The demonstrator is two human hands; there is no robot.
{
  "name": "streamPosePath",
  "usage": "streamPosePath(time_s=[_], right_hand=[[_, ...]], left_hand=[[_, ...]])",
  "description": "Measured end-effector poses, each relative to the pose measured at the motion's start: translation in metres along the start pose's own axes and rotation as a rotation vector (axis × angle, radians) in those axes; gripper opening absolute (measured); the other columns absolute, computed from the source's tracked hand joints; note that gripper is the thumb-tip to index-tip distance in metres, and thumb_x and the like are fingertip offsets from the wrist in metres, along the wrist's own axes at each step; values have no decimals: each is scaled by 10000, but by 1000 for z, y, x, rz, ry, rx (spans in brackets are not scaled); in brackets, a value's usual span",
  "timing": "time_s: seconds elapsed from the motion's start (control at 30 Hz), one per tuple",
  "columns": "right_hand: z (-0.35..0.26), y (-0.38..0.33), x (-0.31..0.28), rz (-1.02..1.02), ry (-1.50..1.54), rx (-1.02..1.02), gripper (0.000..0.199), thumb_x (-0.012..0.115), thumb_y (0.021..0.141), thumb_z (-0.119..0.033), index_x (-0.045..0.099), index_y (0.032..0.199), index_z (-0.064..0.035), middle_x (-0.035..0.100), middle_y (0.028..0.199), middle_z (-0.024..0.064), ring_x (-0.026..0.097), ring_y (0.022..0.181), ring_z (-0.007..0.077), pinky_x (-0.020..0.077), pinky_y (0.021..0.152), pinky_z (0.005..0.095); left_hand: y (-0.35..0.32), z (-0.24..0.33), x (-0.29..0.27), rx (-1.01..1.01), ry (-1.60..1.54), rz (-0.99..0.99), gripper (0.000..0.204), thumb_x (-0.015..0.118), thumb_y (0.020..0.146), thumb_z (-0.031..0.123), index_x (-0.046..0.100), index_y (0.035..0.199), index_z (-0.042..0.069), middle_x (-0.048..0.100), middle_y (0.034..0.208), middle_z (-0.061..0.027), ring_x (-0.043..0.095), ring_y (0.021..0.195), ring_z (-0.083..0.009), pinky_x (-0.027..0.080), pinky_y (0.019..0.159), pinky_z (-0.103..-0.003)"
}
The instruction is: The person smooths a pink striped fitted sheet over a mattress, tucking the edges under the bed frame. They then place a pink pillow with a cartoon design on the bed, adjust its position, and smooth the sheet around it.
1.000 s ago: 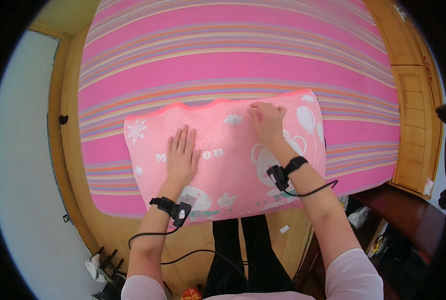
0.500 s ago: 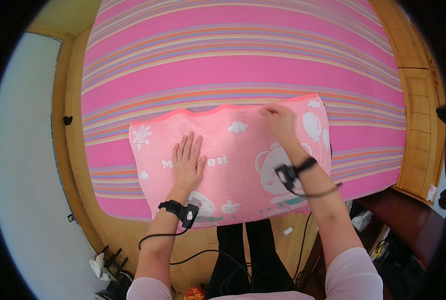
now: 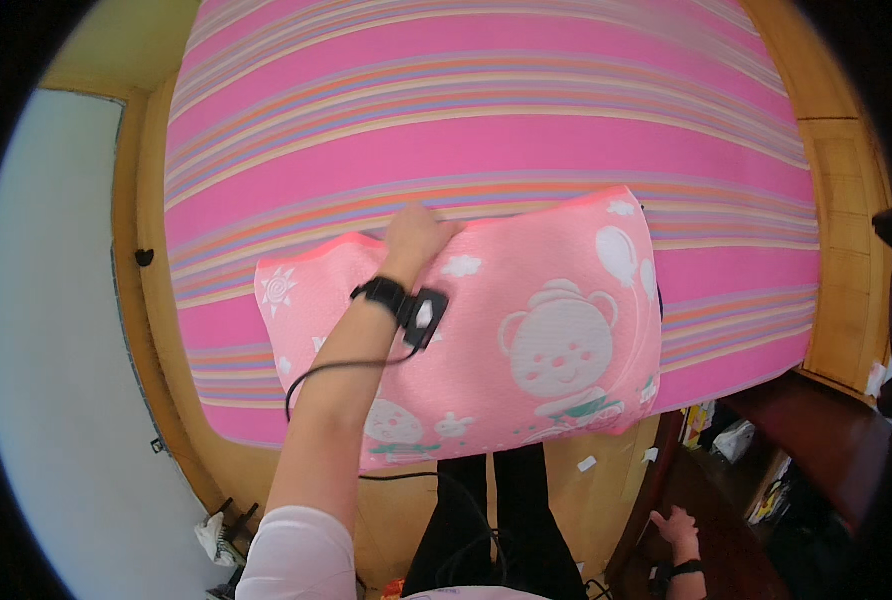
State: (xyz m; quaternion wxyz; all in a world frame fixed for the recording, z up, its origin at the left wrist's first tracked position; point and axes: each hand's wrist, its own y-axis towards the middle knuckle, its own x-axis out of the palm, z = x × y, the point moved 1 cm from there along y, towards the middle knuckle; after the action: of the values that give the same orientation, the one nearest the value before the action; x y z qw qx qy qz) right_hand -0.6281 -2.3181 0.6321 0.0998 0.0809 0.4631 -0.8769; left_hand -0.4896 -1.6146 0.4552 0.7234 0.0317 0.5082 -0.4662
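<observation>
Striped pink bedsheet (image 3: 466, 148); pink bear-print pillow (image 3: 466, 370) across bed's near edge. L hand (image 3: 418, 240) on pillow's far edge, fingers bent, tips hidden, can't tell if gripping. R hand (image 3: 677, 526) well apart, lower R nr dk furniture (image 3: 736, 555), fingers part-spread.

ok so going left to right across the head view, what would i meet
Pale wall panel → sun print on the pink pillow → left hand → white bear print → right hand → wooden panelling.
</observation>
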Motion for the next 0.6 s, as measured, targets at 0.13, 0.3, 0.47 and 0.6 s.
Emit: streamPosePath(time_s=[0.13,0.3,0.47,0.6], right_hand=[[-27,11,26,2,369,-321,647,636,922,-541,604,1367,-72,605,1351,244,560,1260,416,451,1057,442],[-27,27,69,-7,573,-330,599,658,932,-468,625,1321,-14,627,1304,267,588,1233,403,476,1023,426],[-22,37,103,11,647,-287,516,705,910,-384,674,1205,39,706,1152,232,673,1101,312,512,940,369],[-22,46,118,23,721,-347,471,716,915,-334,678,1190,47,717,1134,203,678,1074,274,516,919,349]], left_hand=[[54,9,32,20,44,-74,479,846,660,450,747,797,2,737,860,-213,712,805,-349,545,758,-466],[71,5,39,2,-232,-117,334,827,718,374,774,734,44,730,692,-105,706,660,-210,530,615,-358],[74,22,66,-137,-205,42,341,876,693,382,791,770,60,727,681,-112,732,718,-229,559,667,-366],[96,27,96,78,278,133,358,898,669,358,791,802,43,734,737,-155,740,751,-276,570,697,-390]])
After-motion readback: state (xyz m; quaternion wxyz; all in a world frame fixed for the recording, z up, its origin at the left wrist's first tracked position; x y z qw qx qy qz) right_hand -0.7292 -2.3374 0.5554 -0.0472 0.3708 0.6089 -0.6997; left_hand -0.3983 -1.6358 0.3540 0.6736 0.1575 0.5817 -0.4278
